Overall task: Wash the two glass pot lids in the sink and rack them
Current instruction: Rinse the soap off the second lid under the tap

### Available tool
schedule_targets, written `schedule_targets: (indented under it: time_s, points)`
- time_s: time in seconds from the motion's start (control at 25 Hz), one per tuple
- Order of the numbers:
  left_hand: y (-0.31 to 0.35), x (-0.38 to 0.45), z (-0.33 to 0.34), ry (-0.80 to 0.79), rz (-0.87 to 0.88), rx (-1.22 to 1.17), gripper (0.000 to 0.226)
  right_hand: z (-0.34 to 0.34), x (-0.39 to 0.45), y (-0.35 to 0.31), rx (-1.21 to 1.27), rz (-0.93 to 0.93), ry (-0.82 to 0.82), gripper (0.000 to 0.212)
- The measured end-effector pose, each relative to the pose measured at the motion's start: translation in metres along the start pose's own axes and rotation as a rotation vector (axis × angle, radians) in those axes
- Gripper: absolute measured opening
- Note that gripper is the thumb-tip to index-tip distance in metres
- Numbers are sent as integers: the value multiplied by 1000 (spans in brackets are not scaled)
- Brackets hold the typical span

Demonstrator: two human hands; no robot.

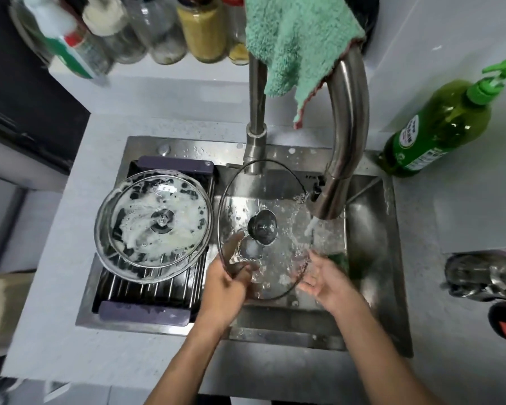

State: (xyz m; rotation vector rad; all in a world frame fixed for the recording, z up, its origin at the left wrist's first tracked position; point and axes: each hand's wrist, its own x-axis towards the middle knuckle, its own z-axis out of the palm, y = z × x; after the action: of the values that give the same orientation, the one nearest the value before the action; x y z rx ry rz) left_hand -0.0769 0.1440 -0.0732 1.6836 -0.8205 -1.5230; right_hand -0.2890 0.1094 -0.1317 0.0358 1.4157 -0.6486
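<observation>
A slip is the likeliest failure, it is judged: the glass lid (270, 229) is held tilted over the sink (368, 258) under the tap (345, 135) stream, pinched at its near left rim by the left hand (231, 283) only, while the right hand (324, 280) is kept open-fingered at its right edge. The second lid (154, 226), coated in suds, is lain on the rack (146, 287) across the sink's left end, so dripping suds there can be expected; a green soap bottle (438, 127), seemingly part full, is stood at the sink's far right corner
</observation>
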Motion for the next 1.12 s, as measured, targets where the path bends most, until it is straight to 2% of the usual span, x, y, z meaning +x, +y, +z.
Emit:
schedule_targets:
  time_s: [0.08, 0.16, 0.32, 0.4, 0.48, 0.52, 0.64, 0.72, 0.84, 0.92, 1.0, 1.12]
  points:
    - [1, -9, -10, 37, 203, 274, 74, 7, -2, -8, -67, -77, 20, 25]
    - [3, -13, -17, 71, 285, 358, 78, 15, -8, -15, -124, -152, 32, 23]
    - [-3, -19, -21, 72, 200, 226, 81, 14, -9, -11, -420, -277, 178, 28]
    - [-12, -26, -18, 80, 156, 331, 85, 7, -7, -2, -446, -263, 182, 39]
    - [-19, -30, -18, 84, 137, 414, 83, 3, -9, 9, -396, -180, 116, 46]
    - [-21, -29, -21, 80, 70, 320, 80, 3, -11, 14, -394, -142, 89, 46]
    - [-24, -25, -27, -36, -271, -216, 70, -7, -19, 17, -289, -59, 48, 34]
    - [-17, -25, -28, -160, -442, -352, 60, -23, -33, 8, -204, -35, 51, 22]
    - [-11, -26, -9, -292, -698, -382, 31, -53, -54, -2, -267, -75, 185, 17]
    - [-11, -27, 13, -269, -857, -380, 12, -69, -63, -9, -340, -124, 352, 16]
    - [-14, -28, 31, -250, -895, -364, 15, -80, -71, -15, -373, -154, 454, 21]
    - [-14, -36, 49, -334, -840, -276, 11, -97, -91, -14, -322, -227, 519, 21]
